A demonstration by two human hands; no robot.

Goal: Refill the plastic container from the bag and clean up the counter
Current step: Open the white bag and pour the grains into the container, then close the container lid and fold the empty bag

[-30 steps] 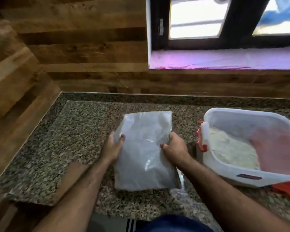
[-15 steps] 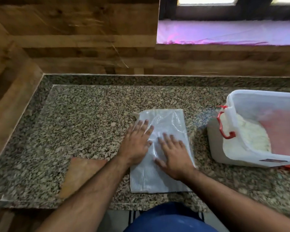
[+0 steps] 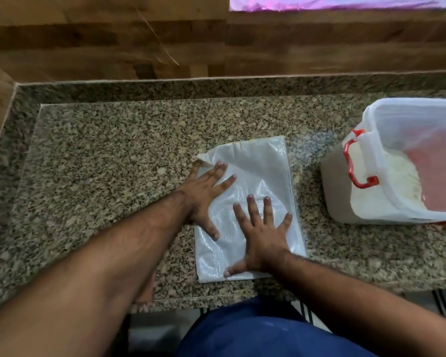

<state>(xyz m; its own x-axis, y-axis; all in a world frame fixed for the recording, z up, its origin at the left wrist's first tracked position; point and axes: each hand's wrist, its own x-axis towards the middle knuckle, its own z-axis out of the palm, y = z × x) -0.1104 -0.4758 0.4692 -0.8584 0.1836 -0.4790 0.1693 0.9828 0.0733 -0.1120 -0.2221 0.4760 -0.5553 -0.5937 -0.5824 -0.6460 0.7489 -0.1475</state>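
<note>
Since the earlier frame, your left hand point(image 3: 205, 195) has slid up the bag point(image 3: 262, 166); both hands, right hand point(image 3: 264, 237) included, press it flat-fingered on the counter point(image 3: 101, 163), left of the open container point(image 3: 397, 161).

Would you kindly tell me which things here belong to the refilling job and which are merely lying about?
Job: flattened bag under left hand and right hand; open plastic container; granite counter.
Lying about: brown piece at counter's front edge.

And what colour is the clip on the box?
Red, on the plastic container's clip, seen from the head view.
</note>
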